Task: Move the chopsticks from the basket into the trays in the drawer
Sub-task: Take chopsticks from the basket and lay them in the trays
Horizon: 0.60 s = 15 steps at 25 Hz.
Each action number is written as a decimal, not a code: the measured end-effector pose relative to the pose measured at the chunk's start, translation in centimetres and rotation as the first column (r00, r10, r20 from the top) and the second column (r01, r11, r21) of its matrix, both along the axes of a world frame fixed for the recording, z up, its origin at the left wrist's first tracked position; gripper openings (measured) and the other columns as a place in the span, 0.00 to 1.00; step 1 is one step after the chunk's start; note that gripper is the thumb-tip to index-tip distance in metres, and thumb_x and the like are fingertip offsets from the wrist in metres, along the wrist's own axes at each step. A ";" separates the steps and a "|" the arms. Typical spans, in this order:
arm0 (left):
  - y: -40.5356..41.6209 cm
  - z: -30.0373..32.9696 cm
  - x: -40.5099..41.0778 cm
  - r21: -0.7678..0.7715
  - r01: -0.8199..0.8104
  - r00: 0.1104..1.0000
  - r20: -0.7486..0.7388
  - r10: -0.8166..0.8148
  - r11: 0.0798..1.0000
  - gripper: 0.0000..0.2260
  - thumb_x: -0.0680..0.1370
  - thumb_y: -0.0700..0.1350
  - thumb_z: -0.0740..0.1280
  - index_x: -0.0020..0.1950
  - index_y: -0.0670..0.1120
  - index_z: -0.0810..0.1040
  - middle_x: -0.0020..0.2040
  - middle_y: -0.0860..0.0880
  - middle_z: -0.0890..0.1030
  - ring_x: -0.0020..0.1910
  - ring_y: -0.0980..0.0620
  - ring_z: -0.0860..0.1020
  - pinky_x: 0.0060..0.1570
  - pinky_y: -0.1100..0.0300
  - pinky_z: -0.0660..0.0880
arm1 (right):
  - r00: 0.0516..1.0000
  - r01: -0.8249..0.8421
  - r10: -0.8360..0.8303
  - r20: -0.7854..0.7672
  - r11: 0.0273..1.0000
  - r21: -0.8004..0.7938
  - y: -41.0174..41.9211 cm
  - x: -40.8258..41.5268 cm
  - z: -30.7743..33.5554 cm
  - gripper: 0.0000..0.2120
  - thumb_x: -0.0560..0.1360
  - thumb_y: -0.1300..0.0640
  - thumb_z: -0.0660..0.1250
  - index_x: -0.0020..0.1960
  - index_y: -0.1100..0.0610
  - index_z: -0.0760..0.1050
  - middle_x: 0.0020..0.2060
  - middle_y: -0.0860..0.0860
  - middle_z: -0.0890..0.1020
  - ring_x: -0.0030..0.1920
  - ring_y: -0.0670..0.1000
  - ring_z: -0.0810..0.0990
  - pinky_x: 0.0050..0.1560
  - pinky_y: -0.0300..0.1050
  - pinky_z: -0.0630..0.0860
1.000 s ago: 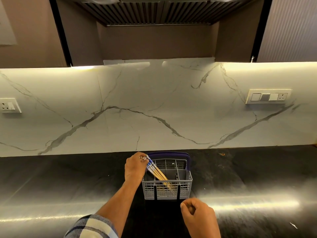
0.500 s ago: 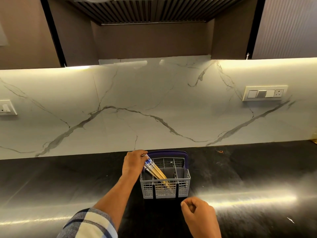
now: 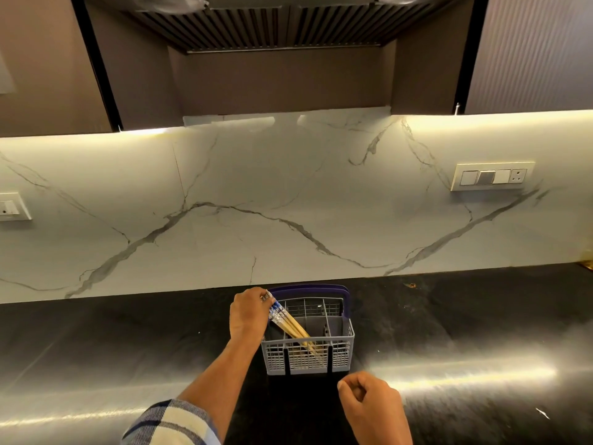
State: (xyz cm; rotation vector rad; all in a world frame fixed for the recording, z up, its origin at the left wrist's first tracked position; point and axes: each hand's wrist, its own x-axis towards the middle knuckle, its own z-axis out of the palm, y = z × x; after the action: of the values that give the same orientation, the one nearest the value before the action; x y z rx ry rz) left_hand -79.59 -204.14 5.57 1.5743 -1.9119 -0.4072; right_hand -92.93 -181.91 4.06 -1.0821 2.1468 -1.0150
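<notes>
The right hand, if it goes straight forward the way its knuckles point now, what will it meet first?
Most likely the near wall of the grey basket, just ahead of the right hand. Depth is unclear from one view, so it may pass a little to the basket's right, over the dark counter.

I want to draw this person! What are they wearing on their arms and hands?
Both hands are bare, with no gloves. The left hand has a small silvery ring on one finger. The left arm wears a soft checked sleeve in dark blue, cream and white squares, pushed up so the forearm is uncovered. The right hand shows no ring, and its sleeve is out of view.
</notes>
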 end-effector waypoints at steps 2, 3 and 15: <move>0.1 0.1 -0.2 -0.025 0.009 1.000 0.007 -0.009 1.000 0.08 0.78 0.46 0.69 0.56 0.47 0.83 0.43 0.49 0.85 0.37 0.56 0.82 0.41 0.59 0.82 | 1.000 0.004 -0.004 -0.005 1.000 0.000 0.1 0.0 0.1 0.02 0.77 0.49 0.68 0.48 0.46 0.78 0.36 0.43 0.81 0.39 0.43 0.79 0.43 0.31 0.73; 0.2 0.1 -0.4 -0.031 0.019 1.000 0.013 -0.018 0.999 0.08 0.78 0.47 0.69 0.56 0.47 0.83 0.43 0.50 0.85 0.36 0.56 0.82 0.41 0.59 0.82 | 1.000 0.008 -0.008 -0.006 1.000 0.000 0.2 -0.1 0.1 0.03 0.77 0.48 0.68 0.48 0.46 0.78 0.36 0.43 0.82 0.39 0.43 0.79 0.42 0.31 0.72; 0.5 1.1 -0.2 -0.081 0.081 0.982 0.178 -0.066 0.993 0.08 0.79 0.51 0.67 0.48 0.49 0.84 0.40 0.51 0.85 0.35 0.56 0.82 0.40 0.60 0.81 | 1.000 0.001 -0.001 -0.017 1.000 -0.020 0.5 -0.7 -0.1 0.05 0.78 0.48 0.67 0.50 0.48 0.79 0.37 0.44 0.82 0.38 0.43 0.79 0.38 0.28 0.71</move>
State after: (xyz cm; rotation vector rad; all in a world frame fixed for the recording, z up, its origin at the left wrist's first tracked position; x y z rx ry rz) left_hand -79.80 -203.62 6.67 1.5287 -2.0963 -0.2177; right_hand -93.61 -181.41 3.92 -1.1024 2.1550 -1.0339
